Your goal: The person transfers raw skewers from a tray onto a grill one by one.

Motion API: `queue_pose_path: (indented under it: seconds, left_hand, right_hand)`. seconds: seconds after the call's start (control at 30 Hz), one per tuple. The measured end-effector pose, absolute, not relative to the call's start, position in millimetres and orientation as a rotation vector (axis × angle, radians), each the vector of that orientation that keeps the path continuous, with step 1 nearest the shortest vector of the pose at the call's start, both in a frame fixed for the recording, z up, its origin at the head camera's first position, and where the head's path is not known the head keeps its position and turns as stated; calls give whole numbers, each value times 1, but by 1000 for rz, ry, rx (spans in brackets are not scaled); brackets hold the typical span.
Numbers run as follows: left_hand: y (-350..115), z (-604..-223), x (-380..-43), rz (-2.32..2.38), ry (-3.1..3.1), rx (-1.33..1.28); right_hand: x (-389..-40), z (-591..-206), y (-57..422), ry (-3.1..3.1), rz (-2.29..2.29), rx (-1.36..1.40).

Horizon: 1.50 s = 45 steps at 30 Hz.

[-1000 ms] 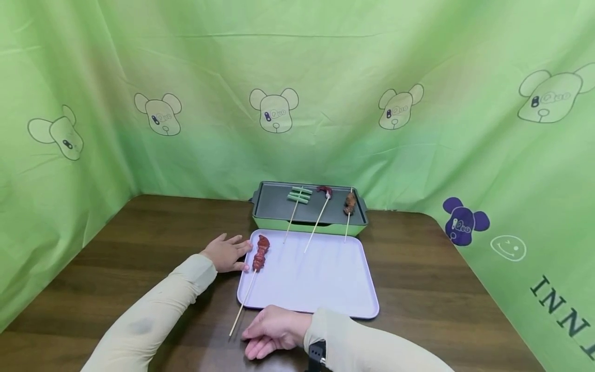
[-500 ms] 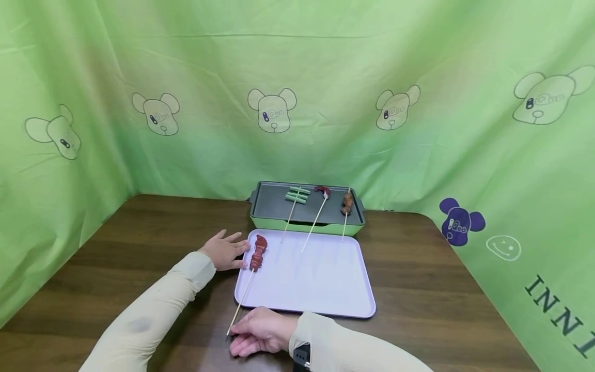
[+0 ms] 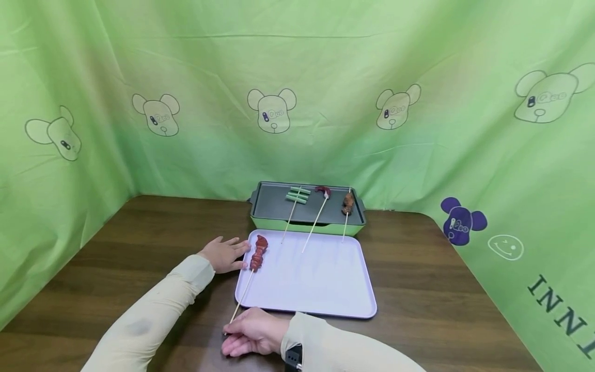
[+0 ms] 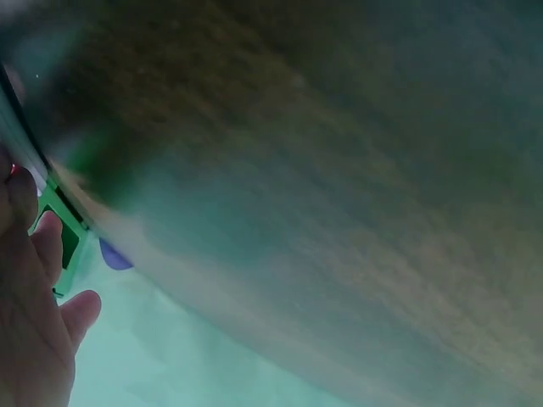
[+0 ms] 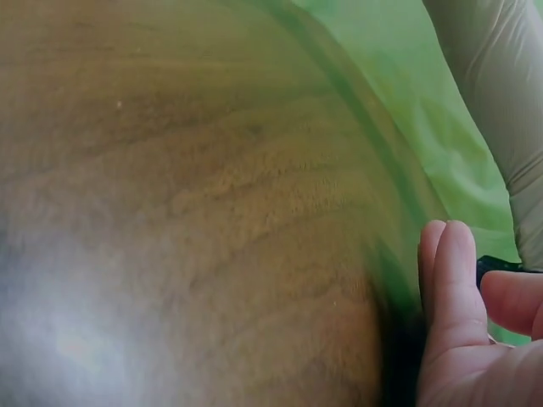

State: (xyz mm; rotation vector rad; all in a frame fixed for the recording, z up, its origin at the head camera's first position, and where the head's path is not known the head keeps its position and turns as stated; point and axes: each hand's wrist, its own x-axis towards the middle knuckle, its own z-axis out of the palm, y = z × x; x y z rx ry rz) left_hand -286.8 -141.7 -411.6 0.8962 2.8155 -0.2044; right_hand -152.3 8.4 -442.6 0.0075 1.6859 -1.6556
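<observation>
A skewer of red meat pieces (image 3: 258,254) lies over the left side of a pale lilac tray (image 3: 321,289), its bare stick reaching past the near edge. With thumb and forefinger my right hand (image 3: 255,330) pinches the lower end of that stick; its other fingers lie loosely below, near the table. My left hand (image 3: 224,256), fingers spread and straight, touches the tray's left rim. Only part of the left hand (image 4: 34,288) shows in the left wrist view. In the right wrist view, my right hand (image 5: 462,339) is at the lower right edge, and the stick is barely visible.
Behind the tray stands a green grill with a dark plate (image 3: 274,199). Across it lie a green vegetable skewer (image 3: 297,195), a dark red curled skewer (image 3: 323,191) and a brown meat skewer (image 3: 347,203), their sticks overhanging the tray. A green curtain (image 3: 195,155) borders the wooden table (image 3: 418,289).
My right hand has moved left to the stick's end and now pinches it. My left hand has stayed at the tray's rim, and the meat skewer still lies on the tray.
</observation>
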Motion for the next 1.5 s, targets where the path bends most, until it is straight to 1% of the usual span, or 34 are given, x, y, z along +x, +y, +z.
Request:
queue_pose_path:
  seconds: [0.27,0.57,1.5]
  left_hand:
    - [-142,-411,-285,-179,2825,926]
    - [-143,-411,-285,-150,2831,960]
    - [-141,-408,-285,-142,2813,942]
  right_hand:
    - [-151,-440,7,1696,-1831,55]
    - [-154,-435,12,1699,-1919,82]
    - [-144,-416,25,1711,-1928,34]
